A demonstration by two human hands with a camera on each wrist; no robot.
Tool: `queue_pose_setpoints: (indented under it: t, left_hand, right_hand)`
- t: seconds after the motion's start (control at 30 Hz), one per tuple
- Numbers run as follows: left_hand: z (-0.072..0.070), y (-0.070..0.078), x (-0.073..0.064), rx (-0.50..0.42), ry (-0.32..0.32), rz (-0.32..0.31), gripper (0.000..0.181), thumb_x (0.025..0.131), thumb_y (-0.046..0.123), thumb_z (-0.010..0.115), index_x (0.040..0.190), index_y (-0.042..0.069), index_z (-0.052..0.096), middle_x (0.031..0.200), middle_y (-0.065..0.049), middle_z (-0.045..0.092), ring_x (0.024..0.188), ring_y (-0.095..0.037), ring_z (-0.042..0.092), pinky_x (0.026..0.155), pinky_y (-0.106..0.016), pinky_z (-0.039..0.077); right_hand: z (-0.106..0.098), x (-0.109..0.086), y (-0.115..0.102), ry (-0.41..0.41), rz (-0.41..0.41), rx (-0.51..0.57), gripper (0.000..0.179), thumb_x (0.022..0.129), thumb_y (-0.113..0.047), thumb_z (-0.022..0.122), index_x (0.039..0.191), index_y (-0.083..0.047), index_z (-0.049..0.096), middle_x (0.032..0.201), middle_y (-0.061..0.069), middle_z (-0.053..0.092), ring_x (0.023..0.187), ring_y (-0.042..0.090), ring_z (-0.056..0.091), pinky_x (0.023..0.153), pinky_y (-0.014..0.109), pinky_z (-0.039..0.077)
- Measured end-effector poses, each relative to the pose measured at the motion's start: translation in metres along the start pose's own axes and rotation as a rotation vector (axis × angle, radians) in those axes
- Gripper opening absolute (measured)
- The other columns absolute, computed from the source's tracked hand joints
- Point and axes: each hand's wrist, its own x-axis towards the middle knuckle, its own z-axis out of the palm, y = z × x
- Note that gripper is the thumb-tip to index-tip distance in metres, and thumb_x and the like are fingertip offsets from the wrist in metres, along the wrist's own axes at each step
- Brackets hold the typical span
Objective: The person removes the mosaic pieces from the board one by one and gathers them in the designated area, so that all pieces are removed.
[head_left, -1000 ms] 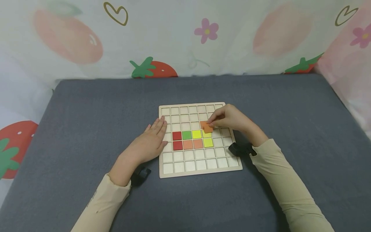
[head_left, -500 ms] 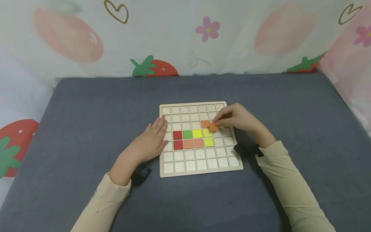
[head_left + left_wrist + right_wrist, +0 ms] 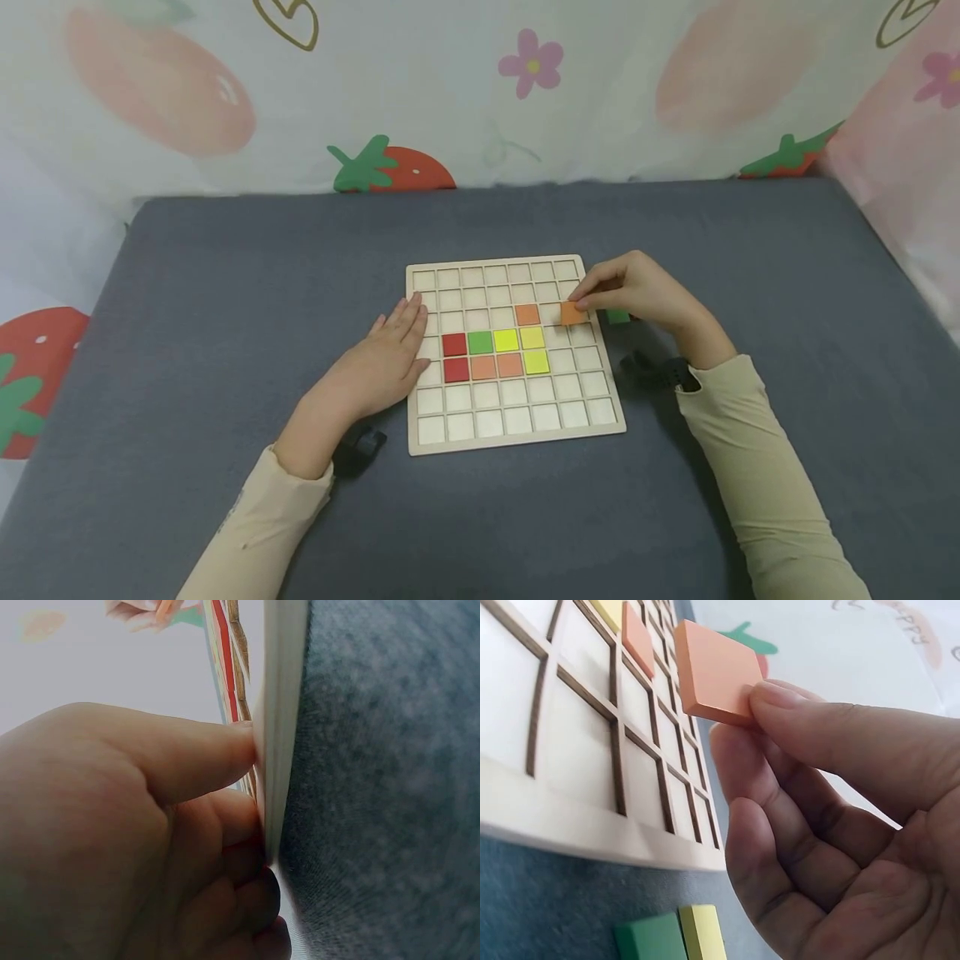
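Observation:
My right hand pinches an orange square tile between thumb and fingers, over the right edge of the wooden grid board. Another orange tile sits in a cell to its left. Below that cell lie two rows of tiles: red, green and yellow, then red, two salmon ones and yellow. My left hand rests on the board's left edge with straight fingers. In the left wrist view its thumb touches the board's edge.
Beyond the board's right edge, a green tile and a yellow tile stand side by side on the dark grey cloth. The right hand partly hides them in the head view. A printed curtain hangs behind the table.
My right hand has moved right with the orange tile, uncovering the other orange tile in its cell. The green tile on the cloth now shows. My left hand stays on the board.

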Motion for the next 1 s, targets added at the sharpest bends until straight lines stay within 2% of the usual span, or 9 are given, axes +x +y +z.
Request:
queue_pose_setpoints:
  t: [0.07, 0.17, 0.2, 0.5, 0.73, 1.0]
  left_hand:
    - [0.0, 0.0, 0.0, -0.002, -0.003, -0.004, 0.063, 0.099, 0.022, 0.045, 0.146, -0.01, 0.018, 0.155, -0.022, 0.006, 0.142, -0.033, 0.005, 0.112, -0.049, 0.014]
    - [0.0, 0.0, 0.0, -0.003, -0.002, -0.004, 0.063, 0.099, 0.023, 0.046, 0.146, -0.01, 0.018, 0.155, -0.022, 0.006, 0.142, -0.033, 0.005, 0.112, -0.049, 0.014]
    - [0.0, 0.0, 0.0, -0.002, -0.004, -0.005, 0.063, 0.099, 0.023, 0.046, 0.146, -0.01, 0.018, 0.155, -0.021, 0.005, 0.143, -0.032, 0.004, 0.112, -0.049, 0.014]
    - [0.0, 0.001, 0.0, -0.004, 0.002, -0.006, 0.064, 0.099, 0.023, 0.046, 0.146, -0.009, 0.018, 0.155, -0.021, 0.005, 0.143, -0.033, 0.004, 0.112, -0.049, 0.014]
    - [0.001, 0.0, 0.0, -0.003, 0.005, -0.009, 0.063, 0.099, 0.023, 0.046, 0.146, -0.01, 0.018, 0.155, -0.022, 0.007, 0.143, -0.033, 0.005, 0.112, -0.049, 0.014]
    - [0.0, 0.0, -0.001, -0.007, 0.014, -0.002, 0.063, 0.099, 0.022, 0.046, 0.145, -0.01, 0.019, 0.155, -0.022, 0.007, 0.142, -0.033, 0.006, 0.112, -0.049, 0.014]
  right_hand:
    - [-0.002, -0.001, 0.001, -0.002, 0.011, 0.005, 0.012, 0.085, -0.006, 0.07, 0.093, 0.002, 0.073, 0.089, 0.007, 0.072, 0.077, 0.019, 0.063, 0.058, 0.028, 0.049]
    - [-0.005, -0.002, 0.002, -0.002, 0.026, 0.023, 0.012, 0.085, -0.005, 0.069, 0.093, 0.004, 0.073, 0.091, 0.009, 0.071, 0.083, 0.017, 0.065, 0.073, 0.033, 0.053]
    - [-0.006, -0.003, 0.002, 0.0, 0.029, 0.021, 0.012, 0.085, -0.005, 0.069, 0.094, 0.004, 0.072, 0.091, 0.009, 0.071, 0.083, 0.017, 0.065, 0.074, 0.033, 0.053]
    - [-0.014, -0.007, 0.007, 0.008, 0.027, 0.03, 0.012, 0.085, -0.002, 0.068, 0.094, 0.006, 0.072, 0.09, 0.01, 0.071, 0.083, 0.017, 0.066, 0.073, 0.033, 0.053]
    - [-0.018, -0.011, 0.009, 0.04, 0.055, 0.005, 0.011, 0.085, -0.003, 0.068, 0.093, 0.003, 0.073, 0.089, 0.008, 0.071, 0.081, 0.018, 0.064, 0.07, 0.033, 0.051]
    - [-0.023, -0.013, 0.013, 0.042, 0.056, 0.004, 0.011, 0.086, -0.002, 0.068, 0.092, 0.005, 0.072, 0.088, 0.008, 0.071, 0.082, 0.016, 0.065, 0.073, 0.032, 0.051]
